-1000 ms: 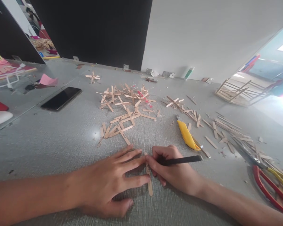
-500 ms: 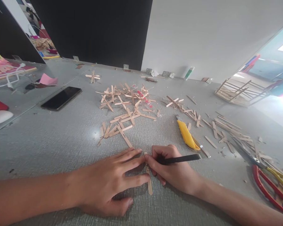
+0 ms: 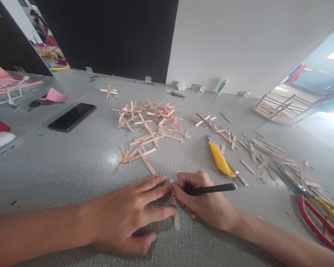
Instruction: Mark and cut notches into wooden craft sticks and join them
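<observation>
Left hand (image 3: 129, 218): flat on grey table (image 3: 72, 167), fingers spread, fingertips pressing wooden craft stick (image 3: 176, 211); nothing grasped.
Right hand (image 3: 203, 200): closed around black pen (image 3: 211, 189), tip down on upper part of same stick, just beside left fingertips.
Craft stick: flat on table between the two hands, near front edge, long axis running away from the body; faint marks near pen tip, too small to read.
Yellow utility knife (image 3: 219, 160): just behind right hand, untouched.
Heap of loose and crossed sticks (image 3: 147, 126): mid-table, apart from hands.
Cut offcuts (image 3: 267, 152): scattered to the right.
Red-handled cutters (image 3: 317, 215): far right, partly out of frame.
Black phone (image 3: 72, 116): left, well apart.
Stick frame (image 3: 281, 107): far right rear.
Risks, judged: stick pinned by fingertips only, so liable to pivot or slide under pen pressure and spoil the mark; pen tip close enough to left fingers to ink them; knife close behind right wrist, so open to a knock on withdrawal.
</observation>
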The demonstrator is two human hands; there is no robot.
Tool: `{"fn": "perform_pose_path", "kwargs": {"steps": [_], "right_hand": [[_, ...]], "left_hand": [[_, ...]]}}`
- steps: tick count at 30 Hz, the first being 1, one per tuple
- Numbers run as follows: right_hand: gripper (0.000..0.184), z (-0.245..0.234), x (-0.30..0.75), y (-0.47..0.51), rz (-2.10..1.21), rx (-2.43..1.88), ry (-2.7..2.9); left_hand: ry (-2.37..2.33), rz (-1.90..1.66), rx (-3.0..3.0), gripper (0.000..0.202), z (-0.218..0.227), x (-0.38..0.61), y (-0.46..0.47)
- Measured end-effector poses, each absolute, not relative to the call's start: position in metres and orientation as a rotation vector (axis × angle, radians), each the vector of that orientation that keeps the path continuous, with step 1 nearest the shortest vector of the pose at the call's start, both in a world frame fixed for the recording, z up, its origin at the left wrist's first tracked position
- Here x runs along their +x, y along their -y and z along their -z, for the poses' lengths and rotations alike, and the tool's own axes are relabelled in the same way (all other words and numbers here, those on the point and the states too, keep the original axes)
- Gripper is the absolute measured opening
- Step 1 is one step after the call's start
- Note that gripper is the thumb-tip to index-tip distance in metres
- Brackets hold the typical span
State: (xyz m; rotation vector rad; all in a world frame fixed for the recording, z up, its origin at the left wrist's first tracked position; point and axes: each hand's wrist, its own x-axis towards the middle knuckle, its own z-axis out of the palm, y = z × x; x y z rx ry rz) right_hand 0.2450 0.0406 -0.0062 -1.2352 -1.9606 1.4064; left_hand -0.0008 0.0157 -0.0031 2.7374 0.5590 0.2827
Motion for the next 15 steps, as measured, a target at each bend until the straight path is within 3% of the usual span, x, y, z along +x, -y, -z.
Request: {"fn": "perform_pose_path", "kwargs": {"steps": [15], "right_hand": [[0.040, 0.0109, 0.2446, -0.0411, -1.454, -1.216, 1.883]], "left_hand": [[-0.578, -0.247, 2.739, 0.057, 0.0033, 0.0007, -0.0157]]}}
